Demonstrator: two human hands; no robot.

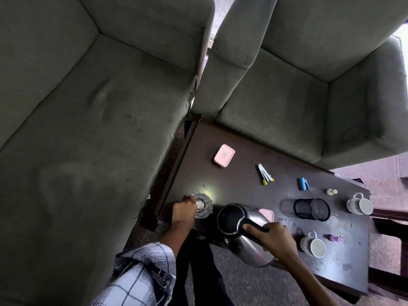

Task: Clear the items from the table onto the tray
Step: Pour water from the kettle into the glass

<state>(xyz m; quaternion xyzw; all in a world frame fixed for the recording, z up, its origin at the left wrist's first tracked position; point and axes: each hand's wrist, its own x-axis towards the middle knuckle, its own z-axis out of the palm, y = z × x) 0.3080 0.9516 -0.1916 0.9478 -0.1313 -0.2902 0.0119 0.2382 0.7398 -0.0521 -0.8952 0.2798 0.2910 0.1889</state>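
My left hand (184, 212) grips the side of a clear drinking glass (203, 206) that stands near the left end of the dark table (242, 191). My right hand (274, 238) is closed around the black handle of a steel electric kettle (240, 226), which tilts over the table's near edge. A pink box (224, 155) lies farther back. Pens (265, 175), a blue stapler (303, 184), a small white bottle (331, 191), a black mesh holder (311, 209) on its side, two mugs (359, 204) (313, 244) and a purple bottle (335, 238) are spread to the right. No tray is in view.
Grey sofa seats (88, 129) (298, 89) surround the table on the left and behind. A second pink box (267, 214) peeks out behind the kettle. Dark wooden furniture (388, 217) stands at the right edge.
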